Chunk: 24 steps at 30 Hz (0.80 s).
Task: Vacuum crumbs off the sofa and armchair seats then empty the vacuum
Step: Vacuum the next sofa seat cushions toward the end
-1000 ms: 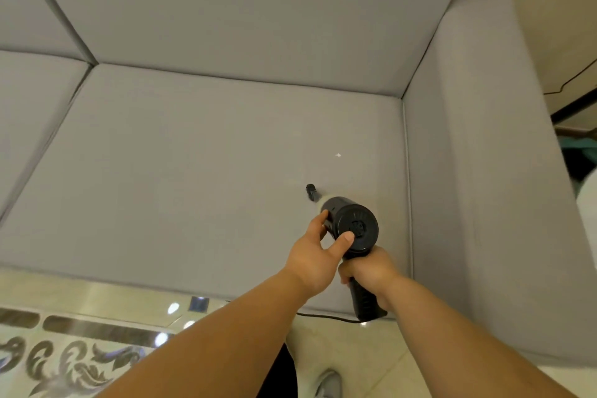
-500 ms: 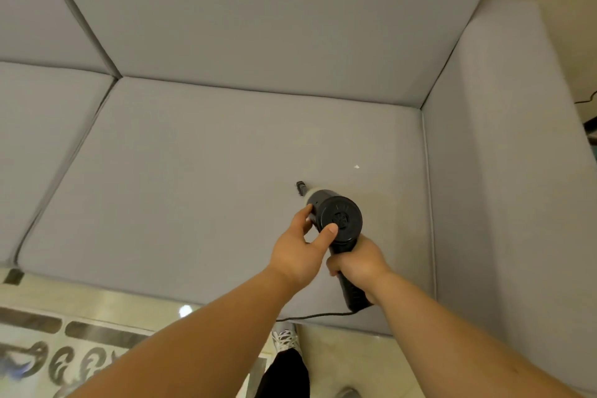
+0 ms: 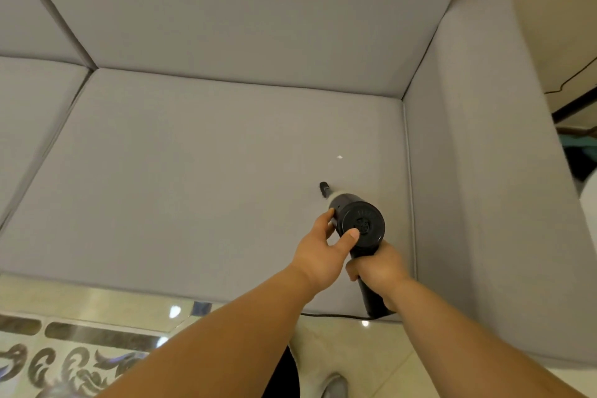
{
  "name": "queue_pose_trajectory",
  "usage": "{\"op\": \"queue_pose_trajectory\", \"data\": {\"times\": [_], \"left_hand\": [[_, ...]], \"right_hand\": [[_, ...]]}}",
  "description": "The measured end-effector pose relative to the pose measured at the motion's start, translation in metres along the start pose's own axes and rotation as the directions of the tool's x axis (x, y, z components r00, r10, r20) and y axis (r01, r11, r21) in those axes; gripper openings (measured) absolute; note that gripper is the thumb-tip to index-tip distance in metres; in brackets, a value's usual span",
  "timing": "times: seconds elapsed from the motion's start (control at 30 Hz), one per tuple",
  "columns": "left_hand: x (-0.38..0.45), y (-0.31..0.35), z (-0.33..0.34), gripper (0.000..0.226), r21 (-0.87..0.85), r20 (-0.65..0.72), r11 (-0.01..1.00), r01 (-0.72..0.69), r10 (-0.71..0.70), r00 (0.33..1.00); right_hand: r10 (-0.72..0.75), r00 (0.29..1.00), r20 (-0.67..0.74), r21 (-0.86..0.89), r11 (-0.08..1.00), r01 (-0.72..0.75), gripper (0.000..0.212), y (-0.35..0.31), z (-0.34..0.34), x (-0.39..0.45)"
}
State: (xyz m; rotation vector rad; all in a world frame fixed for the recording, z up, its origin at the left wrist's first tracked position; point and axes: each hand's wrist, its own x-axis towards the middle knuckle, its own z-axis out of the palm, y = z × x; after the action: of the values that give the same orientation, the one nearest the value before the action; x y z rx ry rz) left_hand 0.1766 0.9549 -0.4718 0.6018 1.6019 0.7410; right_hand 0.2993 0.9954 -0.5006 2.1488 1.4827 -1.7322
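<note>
Head view: vacuum (image 3: 360, 226) in both hands.

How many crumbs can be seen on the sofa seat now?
1: a white crumb lies on the seat, just beyond the vacuum nozzle, toward the armrest. Others may be hidden under the vacuum or too small to see.

The grey sofa seat cushion (image 3: 210, 178) carries the things. One small white crumb (image 3: 339, 157) lies on it, near the right armrest (image 3: 478, 171). The black nozzle tip (image 3: 323, 186) of the vacuum is just beside this crumb; whether it touches the fabric, I cannot tell. In front of the sofa is a glossy tiled floor (image 3: 97, 307), and a black cord (image 3: 329, 315) runs over it along the cushion's front edge.
</note>
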Motion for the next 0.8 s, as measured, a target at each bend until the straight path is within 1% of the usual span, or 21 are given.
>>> {"op": "queue_pose_trajectory", "data": {"times": [0.1,0.2,0.27,0.33,0.4,0.5,0.67,0.8], "left_hand": [[-0.009,0.003,-0.007,0.065,-0.022,-0.025,1.000,-0.007,0.006,1.000],[-0.016,0.000,-0.025,0.065,0.011,-0.076,1.000,-0.007,0.008,0.997],[-0.018,-0.007,-0.036,0.064,0.035,-0.107,0.999,0.011,-0.007,0.994],[-0.020,-0.016,-0.039,0.064,0.070,-0.104,0.997,0.029,-0.021,0.994],[-0.021,-0.022,-0.033,0.066,0.082,-0.087,0.996,0.025,-0.018,0.996],[-0.021,-0.023,-0.007,0.067,0.064,-0.050,0.998,0.014,-0.011,0.999],[-0.015,-0.016,0.046,0.067,0.032,0.044,0.999,-0.002,0.000,0.999],[-0.023,-0.011,0.070,0.066,0.023,0.076,1.000,0.002,-0.004,0.997]], "right_hand": [[-0.035,0.999,0.024,0.006,0.999,0.035,0.033,-0.005,0.004,-0.009],[-0.070,0.993,0.098,0.004,0.998,0.070,0.033,-0.015,0.021,-0.012],[-0.069,0.988,0.139,-0.014,0.997,0.072,0.033,-0.016,0.034,-0.012],[-0.051,0.988,0.145,-0.017,0.998,0.054,0.033,-0.009,0.042,-0.012],[-0.038,0.992,0.123,-0.020,0.999,0.041,0.031,0.001,0.040,-0.012],[-0.020,0.997,0.073,-0.019,1.000,0.022,0.031,0.018,0.021,-0.012],[-0.001,0.999,-0.038,0.032,0.999,0.002,0.029,0.047,-0.022,-0.013],[0.002,0.997,-0.075,0.087,0.996,0.005,0.028,0.066,-0.038,-0.024]]}}
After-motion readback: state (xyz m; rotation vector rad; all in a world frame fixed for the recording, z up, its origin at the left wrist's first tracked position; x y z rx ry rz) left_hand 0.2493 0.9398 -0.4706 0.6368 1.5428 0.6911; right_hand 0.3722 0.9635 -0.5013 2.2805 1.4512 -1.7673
